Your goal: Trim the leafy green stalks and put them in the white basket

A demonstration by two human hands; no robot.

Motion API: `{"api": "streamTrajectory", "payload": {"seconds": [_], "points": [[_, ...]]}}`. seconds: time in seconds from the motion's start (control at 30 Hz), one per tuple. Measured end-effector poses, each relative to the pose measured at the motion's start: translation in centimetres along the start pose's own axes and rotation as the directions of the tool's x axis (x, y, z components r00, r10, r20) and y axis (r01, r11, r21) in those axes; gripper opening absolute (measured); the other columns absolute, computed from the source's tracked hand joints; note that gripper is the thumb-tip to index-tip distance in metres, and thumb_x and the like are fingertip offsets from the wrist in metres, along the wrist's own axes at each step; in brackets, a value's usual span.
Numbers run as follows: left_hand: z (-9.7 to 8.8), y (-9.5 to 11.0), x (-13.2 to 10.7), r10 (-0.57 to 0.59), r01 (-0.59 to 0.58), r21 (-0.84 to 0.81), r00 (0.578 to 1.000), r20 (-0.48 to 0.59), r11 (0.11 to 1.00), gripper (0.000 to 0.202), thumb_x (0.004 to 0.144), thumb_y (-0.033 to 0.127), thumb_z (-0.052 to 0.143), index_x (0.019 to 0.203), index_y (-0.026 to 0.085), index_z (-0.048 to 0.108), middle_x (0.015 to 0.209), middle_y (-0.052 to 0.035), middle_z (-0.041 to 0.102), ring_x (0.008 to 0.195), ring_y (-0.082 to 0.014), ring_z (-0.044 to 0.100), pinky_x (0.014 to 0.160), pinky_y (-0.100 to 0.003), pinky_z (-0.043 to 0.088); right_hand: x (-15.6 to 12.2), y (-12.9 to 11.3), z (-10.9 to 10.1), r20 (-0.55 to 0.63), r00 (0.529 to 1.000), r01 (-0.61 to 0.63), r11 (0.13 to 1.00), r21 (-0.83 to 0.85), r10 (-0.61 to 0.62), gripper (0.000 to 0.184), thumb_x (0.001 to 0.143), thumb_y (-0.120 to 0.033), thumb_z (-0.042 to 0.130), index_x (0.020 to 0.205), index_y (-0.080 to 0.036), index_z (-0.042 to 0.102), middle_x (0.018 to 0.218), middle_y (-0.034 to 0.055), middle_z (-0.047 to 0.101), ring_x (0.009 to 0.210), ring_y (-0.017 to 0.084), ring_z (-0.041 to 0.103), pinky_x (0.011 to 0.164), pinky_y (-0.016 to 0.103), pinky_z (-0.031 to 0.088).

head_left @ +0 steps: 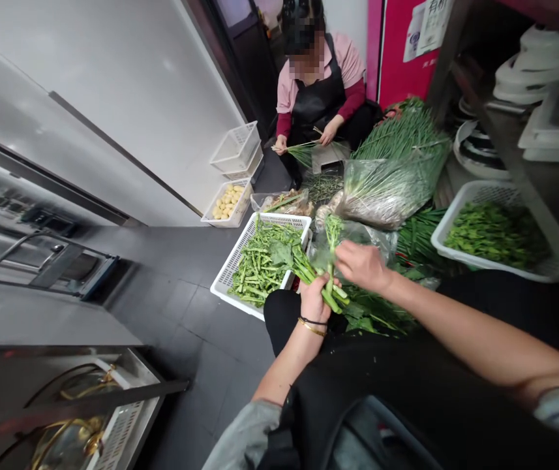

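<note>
— Largest items first?
— Grey tiled floor (181,307); steel cabinet wall (113,98) on the left. Plastic bag of long green chives (396,170), lying on its side beyond the hands. A co-worker (318,85) in a black apron sits at the far end, both hands on a thin bunch of greens.

— Baskets?
— Three with contents. White basket of trimmed green stalks (259,261), on the floor just left of the hands. White basket of leafy greens (494,238), to the right under a shelf. Small basket of pale yellow pieces (227,202) by the wall, possibly peeled potatoes or ginger; too small to tell. Two empty white baskets (237,149) stacked behind it.

— The hands?
— Left hand (314,301): clenched around a bundle of thick green stems (331,287), held above the knee, cut ends pointing right. Bracelet (311,326) and black band on that wrist. Right hand (362,264): fingers closed on a single upright stalk (332,232) rising from the bundle, leafy top above.

— Anything beneath?
— Loose leaves (372,313) piled under the right forearm.
</note>
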State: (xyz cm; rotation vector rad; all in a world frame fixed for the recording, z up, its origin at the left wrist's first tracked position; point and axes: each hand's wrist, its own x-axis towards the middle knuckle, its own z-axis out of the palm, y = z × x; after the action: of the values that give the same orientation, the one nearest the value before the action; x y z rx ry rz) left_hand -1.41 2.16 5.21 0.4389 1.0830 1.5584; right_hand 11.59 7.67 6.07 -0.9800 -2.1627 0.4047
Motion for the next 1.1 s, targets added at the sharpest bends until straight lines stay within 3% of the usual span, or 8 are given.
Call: {"api": "streamTrajectory", "payload": {"seconds": [0.1, 0.2, 0.3, 0.37, 0.43, 0.63, 0.9, 1.1], "points": [[-0.5, 1.0, 0.3, -0.057, 0.057, 0.003, 0.995, 0.082, 0.998, 0.028, 0.058, 0.023, 0.072, 0.076, 0.015, 0.052, 0.059, 0.0017, 0.054, 0.054, -0.0117, 0.056, 0.059, -0.027, 0.047, -3.3, 0.7, -1.4, 0.410, 0.897, 0.164, 0.986, 0.043, -0.167, 0.024, 0.083, -0.037, 0.049, 0.070, -0.019, 0.060, 0.067, 0.0059, 0.061, 0.058, 0.015, 0.054, 0.052, 0.026, 0.032], [-1.2, 1.8, 0.2, -0.171, 0.169, 0.027, 0.960, 0.220, 0.985, 0.031, 0.057, 0.025, 0.070, 0.080, 0.015, 0.053, 0.063, -0.0003, 0.055, 0.057, -0.0137, 0.055, 0.062, -0.032, 0.047, -4.0, 2.7, -3.3, 0.635, 0.769, -0.147, 0.987, 0.066, 0.072, 0.033, 0.062, -0.045, 0.071, 0.082, -0.019, 0.064, 0.068, 0.0044, 0.063, 0.057, 0.017, 0.057, 0.048, 0.025, 0.034], [-1.1, 1.5, -0.3, -0.264, 0.265, 0.039, 0.919, 0.294, 0.964, 0.030, 0.057, 0.026, 0.068, 0.080, 0.013, 0.055, 0.065, -0.0017, 0.053, 0.058, -0.0137, 0.052, 0.065, -0.034, 0.046, -1.3, 3.5, -4.1, 0.590, 0.793, -0.487, 0.740, 0.464, 0.152, 0.057, 0.067, -0.048, 0.066, 0.114, -0.017, 0.057, 0.086, 0.0071, 0.065, 0.059, 0.016, 0.059, 0.047, 0.025, 0.039], [-0.7, 0.9, -0.7, -0.332, 0.340, 0.036, 0.883, 0.332, 0.940, 0.026, 0.058, 0.027, 0.065, 0.077, 0.012, 0.055, 0.065, -0.0019, 0.050, 0.057, -0.0126, 0.049, 0.065, -0.034, 0.044, 0.8, 2.8, -3.5, 0.504, 0.855, -0.496, 0.482, 0.723, 0.123, 0.055, 0.075, -0.047, 0.059, 0.120, -0.016, 0.053, 0.080, 0.0039, 0.063, 0.052, 0.012, 0.054, 0.046, 0.024, 0.039], [-0.3, 0.6, -1.1, -0.354, 0.378, 0.002, 0.864, 0.357, 0.926, 0.023, 0.058, 0.027, 0.063, 0.074, 0.012, 0.055, 0.066, -0.0013, 0.047, 0.055, -0.0101, 0.043, 0.063, -0.032, 0.041, 1.9, 1.6, -2.3, 0.430, 0.895, -0.444, 0.358, 0.822, 0.123, 0.048, 0.075, -0.045, 0.061, 0.112, -0.015, 0.059, 0.066, -0.0014, 0.058, 0.047, 0.008, 0.047, 0.047, 0.023, 0.039], [-0.8, 1.0, -1.8, -0.332, 0.369, -0.048, 0.880, 0.338, 0.928, 0.021, 0.060, 0.031, 0.059, 0.069, 0.014, 0.052, 0.064, 0.0000, 0.039, 0.052, -0.0084, 0.034, 0.057, -0.030, 0.036, -0.4, 1.3, -1.1, 0.501, 0.858, -0.489, 0.484, 0.726, 0.114, 0.035, 0.075, -0.048, 0.063, 0.085, -0.015, 0.068, 0.057, -0.0011, 0.058, 0.047, 0.010, 0.051, 0.049, 0.024, 0.040], [-0.5, 0.1, -1.8, -0.282, 0.312, -0.032, 0.894, 0.348, 0.949, 0.023, 0.059, 0.032, 0.061, 0.072, 0.015, 0.053, 0.063, 0.0005, 0.040, 0.053, -0.0093, 0.036, 0.059, -0.031, 0.037, 1.4, -0.3, -2.6, 0.489, 0.844, -0.515, 0.082, 0.853, 0.221, 0.051, 0.074, -0.057, 0.062, 0.098, -0.012, 0.066, 0.049, -0.0049, 0.045, 0.037, 0.006, 0.038, 0.037, 0.021, 0.029], [-1.0, -0.4, -1.7, -0.322, 0.346, -0.011, 0.885, 0.338, 0.938, 0.024, 0.060, 0.033, 0.063, 0.070, 0.012, 0.055, 0.063, -0.0007, 0.043, 0.054, -0.0096, 0.039, 0.060, -0.031, 0.039, -0.5, 0.2, -1.8, 0.568, 0.816, -0.578, 0.114, 0.808, 0.107, 0.056, 0.071, -0.045, 0.069, 0.115, -0.011, 0.060, 0.060, -0.0008, 0.058, 0.041, 0.007, 0.045, 0.039, 0.021, 0.031]]}}
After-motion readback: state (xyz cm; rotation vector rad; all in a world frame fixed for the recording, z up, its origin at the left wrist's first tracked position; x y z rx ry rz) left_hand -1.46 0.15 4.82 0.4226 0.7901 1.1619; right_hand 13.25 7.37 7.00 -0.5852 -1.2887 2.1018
